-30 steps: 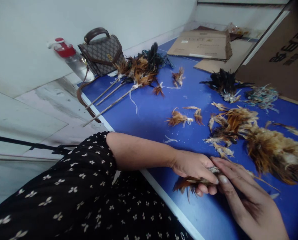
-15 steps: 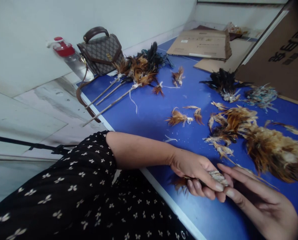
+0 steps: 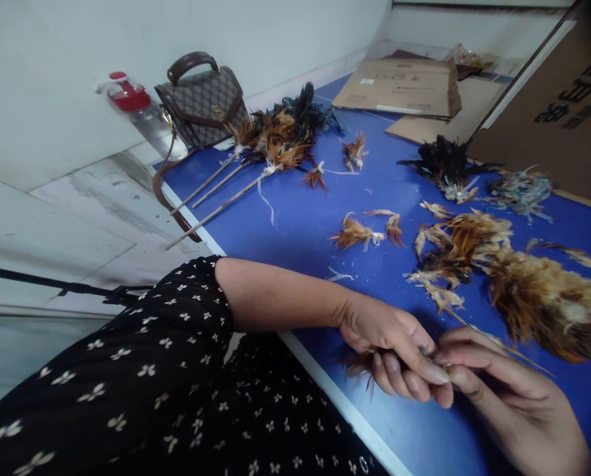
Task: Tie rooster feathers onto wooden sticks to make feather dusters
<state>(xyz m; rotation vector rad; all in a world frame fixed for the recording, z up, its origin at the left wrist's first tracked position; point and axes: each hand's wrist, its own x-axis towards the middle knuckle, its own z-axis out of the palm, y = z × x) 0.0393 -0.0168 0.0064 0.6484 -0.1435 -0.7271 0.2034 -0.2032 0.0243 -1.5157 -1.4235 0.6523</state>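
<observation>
My left hand [image 3: 399, 350] is closed round a small feather bundle [image 3: 359, 365], whose brown tips stick out below the palm over the blue table [image 3: 305, 231]. Thumb and fingers of my right hand [image 3: 513, 390] pinch together at the bundle's other end, against the left fingertips; what they grip is mostly hidden. A large heap of tan and brown feathers [image 3: 548, 294] lies just beyond my right hand. Farther left on the table is a small tied feather bunch [image 3: 354, 233].
Feather bunches on sticks [image 3: 280, 142] lie by a patterned handbag [image 3: 203, 102] and a red-capped bottle [image 3: 147, 119]. Flat cardboard [image 3: 399, 86] is at the back. Black feathers [image 3: 441, 165] and a tangle of pale ties [image 3: 521, 192] lie at the right.
My right fingers have closed in on the bundle's end, and the left fingers now cover the pale part that showed before. The things on the table have stayed put.
</observation>
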